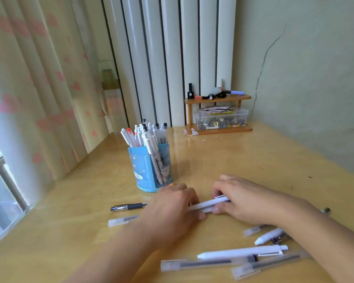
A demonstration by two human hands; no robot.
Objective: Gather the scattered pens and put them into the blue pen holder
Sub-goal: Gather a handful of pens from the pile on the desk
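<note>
The blue pen holder (149,170) stands on the wooden desk (243,166), packed with several white pens. Just in front of it, my left hand (172,209) and my right hand (247,201) meet over a white pen (208,204), each gripping one end of it; a second white pen seems to lie under it. A black pen (128,207) and a clear pen (121,221) lie to the left of my left hand. Several more white and clear pens (241,253) lie scattered near the desk's front edge, under my right forearm.
A small wooden shelf (217,99) at the back holds small bottles on top and a clear plastic box (221,119) below. A curtain (39,88) and window are at the left, a wall at the right. A small metal piece (325,210) lies beyond my right arm.
</note>
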